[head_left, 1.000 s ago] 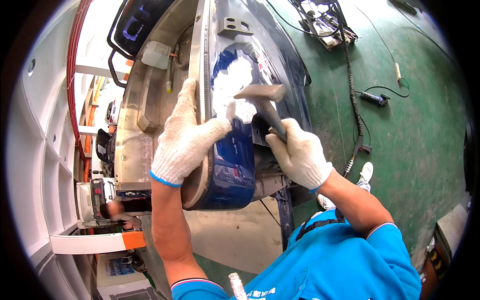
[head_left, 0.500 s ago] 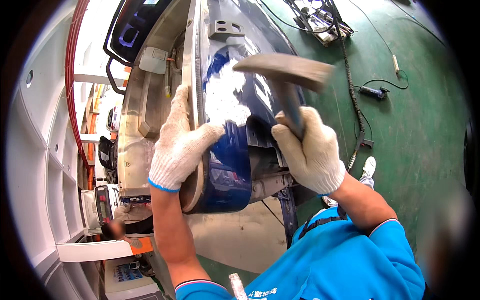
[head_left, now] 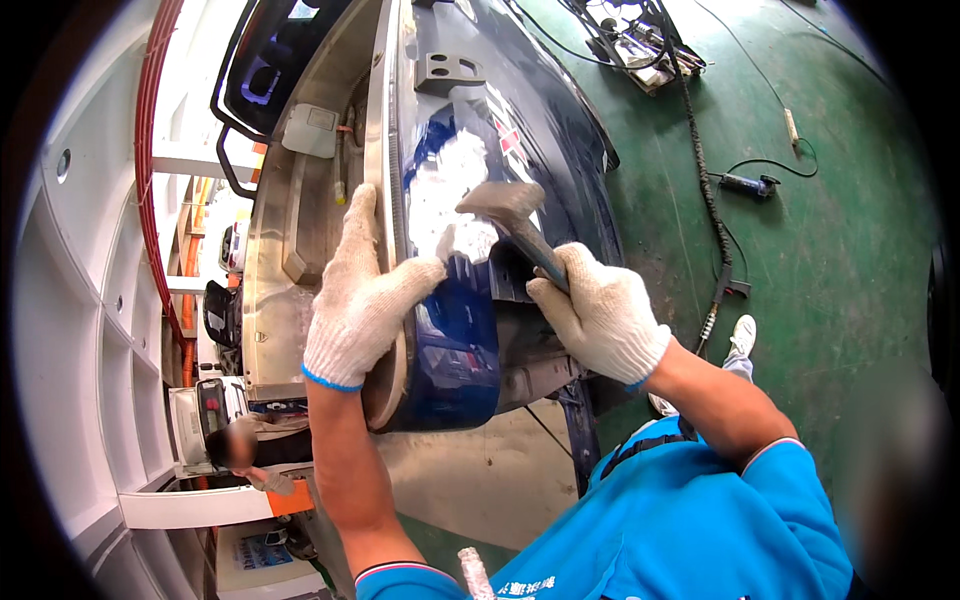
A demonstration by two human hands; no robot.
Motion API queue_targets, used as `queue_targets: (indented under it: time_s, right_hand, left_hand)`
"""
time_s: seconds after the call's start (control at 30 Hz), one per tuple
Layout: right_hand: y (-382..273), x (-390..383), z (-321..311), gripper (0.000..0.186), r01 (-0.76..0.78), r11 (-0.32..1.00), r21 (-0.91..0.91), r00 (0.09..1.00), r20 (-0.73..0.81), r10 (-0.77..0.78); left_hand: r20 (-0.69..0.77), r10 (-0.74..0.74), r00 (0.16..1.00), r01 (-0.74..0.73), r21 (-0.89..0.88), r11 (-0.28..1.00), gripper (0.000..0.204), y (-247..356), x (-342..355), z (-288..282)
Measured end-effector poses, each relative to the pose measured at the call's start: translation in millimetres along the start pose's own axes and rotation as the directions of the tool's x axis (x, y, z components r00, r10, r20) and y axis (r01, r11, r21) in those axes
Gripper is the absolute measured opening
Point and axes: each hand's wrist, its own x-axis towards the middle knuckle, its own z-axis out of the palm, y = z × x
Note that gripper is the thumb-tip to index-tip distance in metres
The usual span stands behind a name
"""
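White knit cotton, closed snugly around the handle of a hammer (head_left: 508,202): right grip (head_left: 605,310), thumb lapped along the shaft. Hammer head tilted over the lower end of a shiny whitish patch (head_left: 447,185) on a dark-blue panel (head_left: 455,335); contact between head and patch impossible to tell. To the left, left grip (head_left: 365,300), gloved alike, thumb and forefinger spread wide, laid over the panel's edge, thumb toward the blue paint; lower fingers hidden. Beside the forefinger, a dark ribbed strip (head_left: 395,165), then a metallic compartment (head_left: 270,330) with a whitish container (head_left: 310,131) inside. Farther up the panel, a grey perforated bracket (head_left: 450,72). Off to the right, over green floor (head_left: 820,330), a dark hose (head_left: 703,190), a corded power tool (head_left: 747,186) and a load of tools near the top (head_left: 645,48). Far left, well apart, a co-worker (head_left: 285,447).
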Motion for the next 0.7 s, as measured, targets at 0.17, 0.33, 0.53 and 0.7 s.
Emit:
queue_targets:
  time_s: [0.17,0.33,0.53,0.7]
  right_hand:
    - [-5.6,3.4,-5.3,0.023,0.076,0.997,-0.016,0.994,-0.081,-0.077]
    - [-5.1,-0.3,-7.6,0.025,-0.009,0.999,-0.037,1.0,0.005,0.009]
    - [4.7,9.8,2.6,0.023,0.038,0.994,-0.102,0.993,0.112,-0.027]
    - [-8.8,14.8,-16.0,0.021,0.039,0.987,0.155,0.999,-0.004,-0.039]
  left_hand:
    - [0.019,-0.048,0.999,0.049,-0.053,0.997,0.105,6.2,2.7,2.1]
    - [0.028,-0.056,0.998,0.058,-0.053,0.997,0.105,4.7,-3.5,0.3]
    - [0.028,-0.075,0.997,0.076,-0.031,0.997,0.107,7.3,-0.5,-1.5]
    - [0.039,-0.097,0.994,0.097,0.006,0.995,0.108,12.0,-2.8,-1.2]
